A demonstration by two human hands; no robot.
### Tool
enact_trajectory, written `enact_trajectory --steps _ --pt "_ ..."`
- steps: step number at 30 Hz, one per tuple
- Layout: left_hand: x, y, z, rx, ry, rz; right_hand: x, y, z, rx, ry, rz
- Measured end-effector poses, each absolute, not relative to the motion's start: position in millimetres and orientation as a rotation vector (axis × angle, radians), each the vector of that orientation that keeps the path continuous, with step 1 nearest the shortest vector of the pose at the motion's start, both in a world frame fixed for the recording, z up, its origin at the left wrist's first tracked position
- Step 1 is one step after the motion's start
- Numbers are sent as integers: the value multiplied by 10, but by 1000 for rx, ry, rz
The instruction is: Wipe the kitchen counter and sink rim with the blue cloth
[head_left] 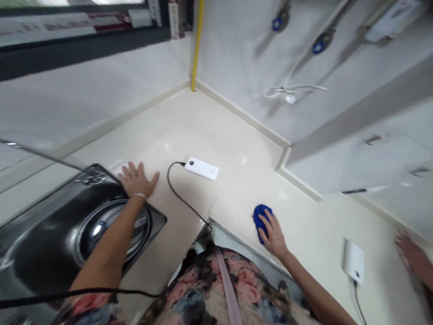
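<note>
My left hand (137, 179) lies flat with its fingers spread on the cream countertop (233, 126), at the back corner of the steel sink (30, 234). It holds nothing, and a thin bracelet circles its wrist. Under the bent fingers of my right hand (275, 237) is a bundled blue cloth (261, 221), gripped against the counter near its front edge. Between the two hands, a white phone-like device (202, 169) rests on the counter, a black cable plugged into one end. A pot or round lid (113, 230) sits in the sink, partly behind my left forearm.
Another person's hand (407, 248) rests at the right edge. Near it lies a second white device (354, 261) with a cable. A knife-like object (365, 190) lies along the right wall. A yellow pipe (197, 45) stands in the corner; a white cord (287, 90) hangs on the wall.
</note>
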State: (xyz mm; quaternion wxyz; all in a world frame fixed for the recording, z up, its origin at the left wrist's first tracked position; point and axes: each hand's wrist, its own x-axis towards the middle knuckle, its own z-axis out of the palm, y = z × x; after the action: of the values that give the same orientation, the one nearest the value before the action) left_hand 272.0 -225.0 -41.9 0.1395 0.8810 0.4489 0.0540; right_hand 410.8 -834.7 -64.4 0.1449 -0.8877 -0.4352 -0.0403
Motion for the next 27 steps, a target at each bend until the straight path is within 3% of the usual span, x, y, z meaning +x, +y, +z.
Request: enact_trajectory --steps 6,10,17,27 --pt "2738 -2119 -526 2555 1177 225 3353 -9585 -607 -2780 -982 -69" --pt "2761 -2154 -495 2574 1215 229 3455 -9684 -641 -2836 -840 -162" --pt "2803 -2244 -426 2611 1261 289 4549 -8504 -634 -2998 -408 -346" --pt "2774 -2135 -479 2608 1302 199 6451 -6084 -492 -2877 -730 -113"
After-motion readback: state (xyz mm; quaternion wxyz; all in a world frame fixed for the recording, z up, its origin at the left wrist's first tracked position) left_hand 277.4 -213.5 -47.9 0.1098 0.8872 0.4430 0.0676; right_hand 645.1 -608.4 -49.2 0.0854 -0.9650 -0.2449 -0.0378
